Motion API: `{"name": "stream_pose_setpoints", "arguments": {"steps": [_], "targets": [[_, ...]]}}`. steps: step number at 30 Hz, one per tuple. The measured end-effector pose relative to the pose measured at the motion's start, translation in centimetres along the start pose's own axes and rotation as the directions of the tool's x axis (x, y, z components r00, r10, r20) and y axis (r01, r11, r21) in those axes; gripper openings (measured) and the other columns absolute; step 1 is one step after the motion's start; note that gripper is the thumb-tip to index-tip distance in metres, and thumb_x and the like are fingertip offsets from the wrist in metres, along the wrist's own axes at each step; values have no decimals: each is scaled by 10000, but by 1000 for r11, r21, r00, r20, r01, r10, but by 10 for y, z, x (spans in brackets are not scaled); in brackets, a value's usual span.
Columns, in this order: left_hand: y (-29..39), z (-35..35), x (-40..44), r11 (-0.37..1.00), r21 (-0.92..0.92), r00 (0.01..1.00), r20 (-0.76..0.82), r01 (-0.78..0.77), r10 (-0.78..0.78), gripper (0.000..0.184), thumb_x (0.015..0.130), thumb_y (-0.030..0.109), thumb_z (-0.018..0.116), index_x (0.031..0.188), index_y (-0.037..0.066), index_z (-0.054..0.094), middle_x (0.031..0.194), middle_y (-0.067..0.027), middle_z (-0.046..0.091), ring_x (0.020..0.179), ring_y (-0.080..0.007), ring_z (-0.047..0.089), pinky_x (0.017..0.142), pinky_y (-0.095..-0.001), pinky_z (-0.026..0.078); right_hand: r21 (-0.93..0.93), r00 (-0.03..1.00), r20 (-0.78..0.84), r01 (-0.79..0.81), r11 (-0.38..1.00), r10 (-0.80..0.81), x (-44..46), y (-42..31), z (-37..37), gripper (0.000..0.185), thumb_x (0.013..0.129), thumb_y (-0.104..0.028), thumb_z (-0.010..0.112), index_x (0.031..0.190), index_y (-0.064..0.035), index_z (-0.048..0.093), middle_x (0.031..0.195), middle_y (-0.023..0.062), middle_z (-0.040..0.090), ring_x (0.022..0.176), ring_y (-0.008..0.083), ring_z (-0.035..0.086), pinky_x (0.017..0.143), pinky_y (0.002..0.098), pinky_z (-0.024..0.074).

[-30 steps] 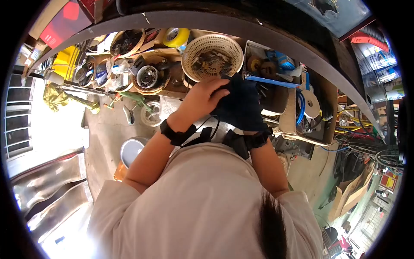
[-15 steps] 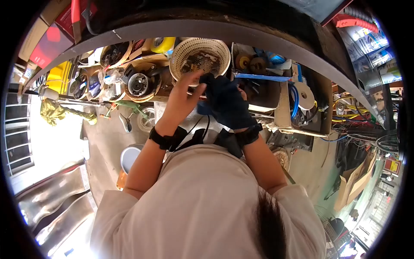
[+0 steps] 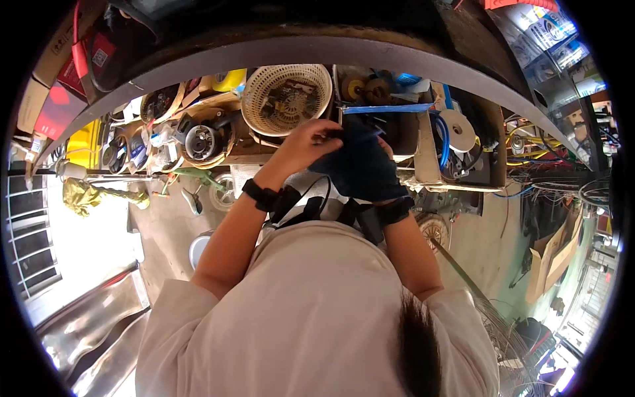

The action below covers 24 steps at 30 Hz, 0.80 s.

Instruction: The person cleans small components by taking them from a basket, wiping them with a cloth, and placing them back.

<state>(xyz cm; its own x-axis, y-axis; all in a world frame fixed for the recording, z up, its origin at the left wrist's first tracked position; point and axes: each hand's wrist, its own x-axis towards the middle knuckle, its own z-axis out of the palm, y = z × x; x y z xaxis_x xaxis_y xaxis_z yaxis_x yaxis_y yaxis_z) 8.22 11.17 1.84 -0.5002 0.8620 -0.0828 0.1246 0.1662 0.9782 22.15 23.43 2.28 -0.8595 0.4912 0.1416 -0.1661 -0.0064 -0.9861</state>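
Note:
A dark blue cloth, perhaps a glove, covers most of my right hand down to the wrist. Only a little bare skin of that hand shows beyond the cloth's right edge, so its grip is hidden. My left hand has its fingers curled and pinched at the cloth's upper left edge. Both wrists wear black bands. Just beyond my left hand is a cream plastic basket with small dark pieces inside.
A cardboard box with a white roll and blue tubing stands to the right. Round containers of parts line the left. A dark curved bench edge crosses above. A spoked wheel is low at right.
My left hand has closed from spread fingers to a pinch at the cloth. The cloth now looks flatter and wider over my right hand. The view has shifted slightly.

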Motion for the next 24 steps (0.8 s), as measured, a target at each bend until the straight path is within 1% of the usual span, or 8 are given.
{"name": "stream_pose_setpoints", "arguments": {"steps": [2, 7, 10, 13, 15, 18, 20, 24], "targets": [[2, 11, 8, 995, 91, 995, 88, -43, 35, 309, 891, 172, 682, 1161, 42, 604, 944, -56, 633, 823, -115, 590, 746, -251, 493, 363, 978, -80, -153, 919, 195, -8, -8, -6, 339, 746, -18, 700, 1075, -52, 624, 977, 49, 669, 874, 212, 641, 790, 326, 510], [-18, 17, 39, 991, 132, 986, -165, 7, 15, 392, 891, 257, 670, 1181, 6, 588, 816, -103, 634, 642, -182, 600, 638, -316, 487, -429, 981, -143, 56, 902, -129, -13, 33, -36, 338, 785, -66, 684, 1115, -57, 608, 1041, 90, 662, 884, 268, 633, 779, 350, 510], [-21, -1, 68, 938, 233, 954, -216, 256, -206, 462, 879, 269, 686, 1216, -21, 560, 880, -126, 666, 647, -202, 631, 630, -321, 495, -744, 994, -39, 37, 667, -98, -6, -18, -48, 333, 817, -176, 665, 1130, -86, 597, 1101, 125, 620, 945, 310, 603, 790, 371, 498], [-51, -3, 109, 978, 101, 977, -126, 183, -170, 526, 869, 300, 699, 1241, -35, 535, 953, -156, 677, 753, -212, 663, 678, -333, 519, -834, 998, -53, -32, 551, -22, -4, -60, -49, 300, 846, -235, 658, 1102, -95, 586, 1096, 145, 614, 953, 333, 597, 785, 389, 490], [-65, 1, 118, 988, 135, 978, -201, 80, -52, 515, 874, 283, 691, 1252, -28, 531, 956, -160, 675, 809, -208, 662, 703, -347, 528, -674, 980, -194, -163, 720, 41, -4, -74, -42, 229, 863, -206, 669, 1024, -72, 577, 1006, 140, 658, 887, 323, 624, 762, 395, 489], [-87, -11, 125, 961, 257, 947, -320, 101, -14, 453, 894, 221, 653, 1263, -9, 528, 1014, -159, 661, 904, -246, 649, 788, -363, 530, -814, 989, -149, -133, 566, 19, -2, -90, -37, 186, 911, -184, 613, 1038, -57, 566, 1014, 134, 663, 882, 296, 637, 747, 376, 502], [-99, -27, 121, 918, 301, 910, -395, 258, -126, 404, 910, 175, 630, 1251, -16, 531, 1056, -151, 646, 951, -263, 636, 827, -360, 515, -228, 981, -156, -149, 962, 115, -8, -63, -45, 148, 945, -142, 554, 1055, -44, 568, 1031, 125, 662, 897, 269, 640, 749, 353, 509], [-143, -68, 127, 847, 380, 929, -156, 371, -337, 301, 928, 150, 588, 1185, -5, 565, 1025, -159, 646, 941, -269, 632, 788, -372, 521, -50, 933, -152, -337, 940, 326, -11, -79, -51, 182, 952, -48, 495, 1120, -24, 558, 1082, 117, 652, 940, 226, 632, 768, 326, 519]]}}
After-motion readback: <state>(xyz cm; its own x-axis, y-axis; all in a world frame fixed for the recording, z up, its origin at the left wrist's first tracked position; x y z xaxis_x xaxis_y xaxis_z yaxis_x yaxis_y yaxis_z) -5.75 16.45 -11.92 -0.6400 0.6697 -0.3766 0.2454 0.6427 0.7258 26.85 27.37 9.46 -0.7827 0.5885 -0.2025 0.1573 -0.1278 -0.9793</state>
